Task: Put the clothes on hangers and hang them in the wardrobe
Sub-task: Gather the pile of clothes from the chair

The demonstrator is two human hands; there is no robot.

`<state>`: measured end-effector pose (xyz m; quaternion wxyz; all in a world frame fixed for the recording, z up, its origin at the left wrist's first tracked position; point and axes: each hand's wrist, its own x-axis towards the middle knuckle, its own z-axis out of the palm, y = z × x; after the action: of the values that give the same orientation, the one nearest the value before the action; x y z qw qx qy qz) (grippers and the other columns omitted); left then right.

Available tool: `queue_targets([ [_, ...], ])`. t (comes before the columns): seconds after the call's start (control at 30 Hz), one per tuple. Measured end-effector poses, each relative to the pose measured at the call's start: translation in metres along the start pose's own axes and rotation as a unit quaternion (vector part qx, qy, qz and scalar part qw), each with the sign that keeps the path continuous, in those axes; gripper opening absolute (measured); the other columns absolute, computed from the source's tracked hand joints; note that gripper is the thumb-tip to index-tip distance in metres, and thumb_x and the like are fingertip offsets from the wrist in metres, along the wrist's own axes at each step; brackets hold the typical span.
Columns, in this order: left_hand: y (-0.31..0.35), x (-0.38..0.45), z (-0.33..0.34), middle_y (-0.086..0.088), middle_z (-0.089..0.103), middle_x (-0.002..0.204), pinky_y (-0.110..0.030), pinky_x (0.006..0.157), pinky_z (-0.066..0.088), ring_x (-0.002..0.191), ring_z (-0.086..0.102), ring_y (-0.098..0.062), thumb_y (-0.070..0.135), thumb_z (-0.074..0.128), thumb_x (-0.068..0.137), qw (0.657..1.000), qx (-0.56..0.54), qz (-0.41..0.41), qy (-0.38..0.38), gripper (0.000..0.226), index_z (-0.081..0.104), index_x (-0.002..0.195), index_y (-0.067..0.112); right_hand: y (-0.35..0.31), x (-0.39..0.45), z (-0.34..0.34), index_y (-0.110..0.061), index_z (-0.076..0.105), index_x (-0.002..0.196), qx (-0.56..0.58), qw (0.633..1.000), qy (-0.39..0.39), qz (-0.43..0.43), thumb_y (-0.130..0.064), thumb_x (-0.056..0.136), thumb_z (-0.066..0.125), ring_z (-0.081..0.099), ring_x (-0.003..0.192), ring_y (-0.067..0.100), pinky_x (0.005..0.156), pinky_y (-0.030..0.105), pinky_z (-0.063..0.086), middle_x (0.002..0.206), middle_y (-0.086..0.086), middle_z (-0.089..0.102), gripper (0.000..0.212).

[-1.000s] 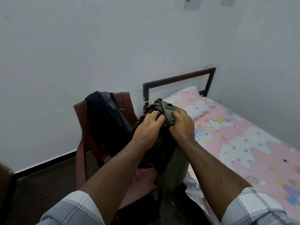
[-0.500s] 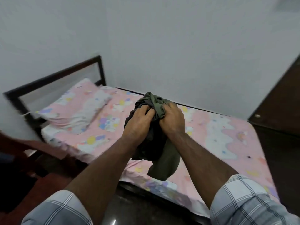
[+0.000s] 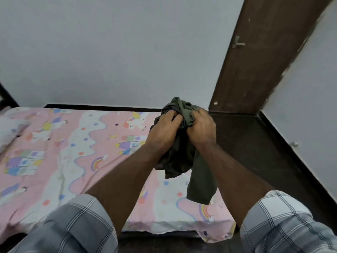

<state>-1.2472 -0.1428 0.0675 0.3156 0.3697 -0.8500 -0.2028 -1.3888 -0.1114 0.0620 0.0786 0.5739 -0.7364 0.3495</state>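
Pale walls and a dark brown wooden door (image 3: 259,57) back the scene. Both grips clamp one bunched olive-green cloth garment (image 3: 179,147): left hand (image 3: 164,130) and right hand (image 3: 200,127) side by side, fingers curled into it, above the right end of the pink cartoon-print bed (image 3: 73,161).

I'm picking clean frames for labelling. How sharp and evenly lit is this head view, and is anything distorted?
Head view: soft, even light, no glare; left hand and right hand gripping the green garment are fairly sharp; the pillow at the left edge is smeared; wide-angle bending tilts the brown door; bedsheet print readable.
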Motion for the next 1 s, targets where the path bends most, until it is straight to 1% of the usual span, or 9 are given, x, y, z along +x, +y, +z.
queue_targets([
  [0.17, -0.004, 0.043, 0.049, -0.008, 0.049, 0.134, -0.041, 0.1, 0.044, 0.122, 0.046, -0.026, 0.019, 0.04, 0.102, 0.998, 0.05, 0.025, -0.039, 0.032, 0.054, 0.131, 0.016, 0.053, 0.018, 0.008, -0.01, 0.071, 0.098, 0.006, 0.999, 0.039, 0.025, -0.012, 0.08, 0.057, 0.061, 0.09, 0.038, 0.08, 0.046, 0.052, 0.102, 0.013, 0.065, 0.023],
  [0.23, -0.014, 0.055, 0.066, -0.011, 0.048, 0.135, -0.043, 0.099, 0.045, 0.12, 0.047, -0.031, 0.016, 0.049, 0.097, 0.994, 0.09, 0.041, -0.052, 0.036, 0.052, 0.133, 0.014, 0.069, 0.023, 0.019, -0.01, 0.069, 0.109, 0.002, 0.999, 0.012, 0.035, -0.012, 0.083, 0.058, 0.059, 0.098, 0.041, 0.088, 0.046, 0.046, 0.109, 0.015, 0.063, 0.028],
  [0.3, -0.031, 0.057, 0.083, -0.011, 0.042, 0.14, -0.049, 0.101, 0.046, 0.123, 0.045, -0.035, 0.02, 0.061, 0.089, 0.986, 0.127, 0.037, -0.105, 0.053, 0.045, 0.14, 0.014, 0.087, 0.021, 0.034, -0.014, 0.058, 0.133, -0.013, 0.991, -0.114, 0.075, -0.019, 0.09, 0.06, 0.05, 0.119, 0.042, 0.103, 0.046, 0.037, 0.131, 0.018, 0.054, 0.043],
  [0.37, -0.049, 0.048, 0.099, -0.01, 0.024, 0.158, -0.054, 0.113, 0.037, 0.142, 0.027, -0.038, 0.036, 0.068, 0.087, 0.968, 0.16, -0.033, -0.193, 0.083, 0.025, 0.155, 0.017, 0.107, 0.011, 0.052, -0.026, 0.034, 0.152, -0.05, 0.955, -0.265, 0.126, -0.033, 0.087, 0.068, 0.03, 0.141, 0.042, 0.115, 0.046, 0.029, 0.156, 0.017, 0.028, 0.074],
  [0.43, -0.066, 0.033, 0.114, -0.007, 0.005, 0.166, -0.056, 0.119, 0.025, 0.151, 0.006, -0.039, 0.049, 0.066, 0.087, 0.946, 0.213, -0.071, -0.234, 0.099, 0.005, 0.16, 0.019, 0.121, -0.008, 0.067, -0.031, 0.018, 0.157, -0.089, 0.928, -0.329, 0.147, -0.04, 0.084, 0.072, 0.015, 0.148, 0.042, 0.117, 0.052, 0.028, 0.163, 0.011, 0.009, 0.091],
  [0.5, -0.078, 0.02, 0.128, -0.006, -0.002, 0.168, -0.056, 0.121, 0.014, 0.154, -0.003, -0.036, 0.054, 0.061, 0.089, 0.936, 0.244, -0.071, -0.242, 0.101, -0.001, 0.16, 0.019, 0.123, -0.026, 0.076, -0.029, 0.013, 0.158, -0.119, 0.919, -0.344, 0.151, -0.04, 0.087, 0.069, 0.008, 0.15, 0.038, 0.115, 0.056, 0.029, 0.165, 0.005, 0.003, 0.09],
  [0.63, -0.084, 0.002, 0.144, -0.004, -0.008, 0.169, -0.056, 0.121, 0.0, 0.154, -0.012, -0.031, 0.058, 0.052, 0.093, 0.931, 0.266, -0.07, -0.24, 0.097, -0.007, 0.16, 0.021, 0.111, -0.052, 0.082, -0.021, 0.008, 0.159, -0.166, 0.914, -0.349, 0.122, -0.041, 0.093, 0.06, -0.003, 0.153, 0.032, 0.12, 0.057, 0.015, 0.167, 0.006, 0.0, 0.086],
  [0.77, -0.081, -0.014, 0.143, -0.005, -0.008, 0.169, -0.058, 0.121, -0.002, 0.154, -0.012, -0.032, 0.062, 0.047, 0.094, 0.929, 0.281, -0.071, -0.228, 0.095, -0.007, 0.16, 0.021, 0.098, -0.065, 0.08, -0.017, 0.005, 0.159, -0.175, 0.915, -0.347, 0.106, -0.043, 0.094, 0.057, -0.007, 0.153, 0.032, 0.121, 0.058, 0.007, 0.167, 0.01, -0.002, 0.087],
  [1.0, -0.078, -0.043, 0.109, -0.004, -0.016, 0.168, -0.059, 0.119, -0.008, 0.153, -0.019, -0.031, 0.07, 0.034, 0.096, 0.926, 0.31, -0.109, -0.187, 0.092, -0.012, 0.159, 0.022, 0.054, -0.072, 0.076, -0.015, 0.004, 0.159, -0.18, 0.93, -0.317, 0.047, -0.046, 0.093, 0.058, -0.008, 0.153, 0.032, 0.122, 0.058, 0.006, 0.167, 0.011, -0.001, 0.091],
])
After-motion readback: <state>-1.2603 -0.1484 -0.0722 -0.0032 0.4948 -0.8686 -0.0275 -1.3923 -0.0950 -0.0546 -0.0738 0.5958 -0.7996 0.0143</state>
